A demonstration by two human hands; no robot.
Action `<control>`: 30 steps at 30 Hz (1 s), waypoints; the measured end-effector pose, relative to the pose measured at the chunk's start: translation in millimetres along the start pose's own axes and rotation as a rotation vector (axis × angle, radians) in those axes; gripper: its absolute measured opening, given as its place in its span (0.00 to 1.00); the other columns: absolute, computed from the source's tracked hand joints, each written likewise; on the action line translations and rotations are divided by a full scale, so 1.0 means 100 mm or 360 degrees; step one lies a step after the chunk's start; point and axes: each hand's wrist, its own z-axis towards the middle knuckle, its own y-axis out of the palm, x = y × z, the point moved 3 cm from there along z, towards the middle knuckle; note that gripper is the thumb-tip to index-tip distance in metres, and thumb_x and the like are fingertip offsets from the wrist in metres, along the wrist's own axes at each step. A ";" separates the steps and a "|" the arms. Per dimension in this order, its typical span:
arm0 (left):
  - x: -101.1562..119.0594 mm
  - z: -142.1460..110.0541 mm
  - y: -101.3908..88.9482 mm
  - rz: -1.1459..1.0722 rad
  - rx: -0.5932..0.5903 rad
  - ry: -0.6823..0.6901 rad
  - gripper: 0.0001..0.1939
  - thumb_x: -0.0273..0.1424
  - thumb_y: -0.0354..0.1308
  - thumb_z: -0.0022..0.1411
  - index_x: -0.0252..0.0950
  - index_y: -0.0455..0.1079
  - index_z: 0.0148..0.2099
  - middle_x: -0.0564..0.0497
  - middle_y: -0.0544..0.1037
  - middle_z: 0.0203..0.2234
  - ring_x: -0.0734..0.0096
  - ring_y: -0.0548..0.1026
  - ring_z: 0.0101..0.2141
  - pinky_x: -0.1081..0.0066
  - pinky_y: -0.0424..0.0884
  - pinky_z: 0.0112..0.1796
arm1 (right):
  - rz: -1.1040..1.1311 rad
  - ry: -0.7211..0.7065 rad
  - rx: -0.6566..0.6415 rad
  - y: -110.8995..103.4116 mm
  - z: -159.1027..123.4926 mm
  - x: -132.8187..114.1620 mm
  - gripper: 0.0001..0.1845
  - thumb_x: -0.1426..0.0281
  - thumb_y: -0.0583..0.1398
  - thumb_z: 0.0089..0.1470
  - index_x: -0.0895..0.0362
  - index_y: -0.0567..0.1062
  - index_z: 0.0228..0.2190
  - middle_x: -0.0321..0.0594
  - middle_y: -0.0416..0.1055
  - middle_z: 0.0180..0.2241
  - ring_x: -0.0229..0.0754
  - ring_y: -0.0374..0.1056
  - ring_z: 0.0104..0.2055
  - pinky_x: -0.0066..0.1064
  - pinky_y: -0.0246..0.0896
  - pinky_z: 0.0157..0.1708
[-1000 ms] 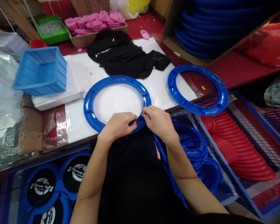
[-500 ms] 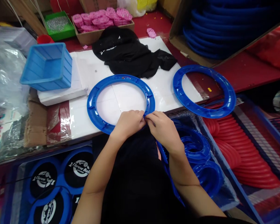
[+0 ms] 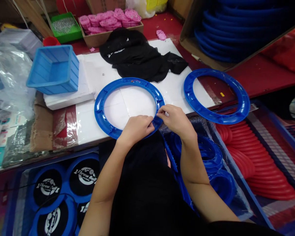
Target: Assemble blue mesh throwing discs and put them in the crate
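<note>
A blue plastic ring (image 3: 103, 101) lies flat on the white work surface (image 3: 88, 114) in front of me. My left hand (image 3: 136, 128) rests on the ring's near right edge with its fingers curled and pinched over the rim. My right hand (image 3: 175, 119) pinches the same stretch of rim just to the right, fingertips almost touching the left ones. A dark cloth (image 3: 142, 177) runs from under both hands down over my lap; whether the fingers grip its edge is hidden. A second blue ring (image 3: 216, 95) lies to the right, half over the table edge.
A heap of black fabric (image 3: 137, 55) lies behind the ring. A blue bin (image 3: 54, 70), a green tray (image 3: 64, 26) and a box of pink parts (image 3: 110, 19) stand at the back. Stacks of blue rings (image 3: 226, 29), red rings (image 3: 255, 167) and finished discs (image 3: 83, 177) surround me.
My right hand has slid a little farther up the ring's right rim, and the left has followed along the near edge. The view has shifted slightly so everything sits a bit more to the right.
</note>
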 end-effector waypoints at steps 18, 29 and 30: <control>0.06 -0.04 0.00 -0.0052 0.0024 -0.0112 0.09 0.29 0.52 0.69 0.39 0.74 0.42 0.47 0.84 0.38 0.57 0.81 0.39 0.65 0.65 0.33 | 0.0097 -0.0042 -0.0112 0.16 -0.44 -0.28 0.12 0.77 0.56 0.66 0.54 0.77 0.34 0.42 0.75 0.38 0.47 0.72 0.44 0.36 0.64 0.44; -0.07 -0.05 0.03 -0.0263 0.0029 -0.0054 0.06 0.28 0.53 0.65 0.39 0.70 0.35 0.51 0.81 0.32 0.65 0.76 0.33 0.67 0.59 0.32 | 0.0369 -0.0170 0.0086 -0.01 -0.08 -0.10 0.05 0.75 0.62 0.60 0.55 0.78 0.35 0.40 0.78 0.36 0.44 0.72 0.38 0.35 0.65 0.42; -0.06 -0.05 0.03 -0.0274 0.0026 -0.0051 0.06 0.28 0.53 0.65 0.39 0.70 0.35 0.51 0.81 0.33 0.65 0.76 0.33 0.67 0.59 0.32 | 0.0392 -0.0153 0.0067 0.00 -0.05 -0.07 0.04 0.75 0.62 0.59 0.55 0.78 0.35 0.40 0.78 0.36 0.44 0.72 0.38 0.35 0.65 0.41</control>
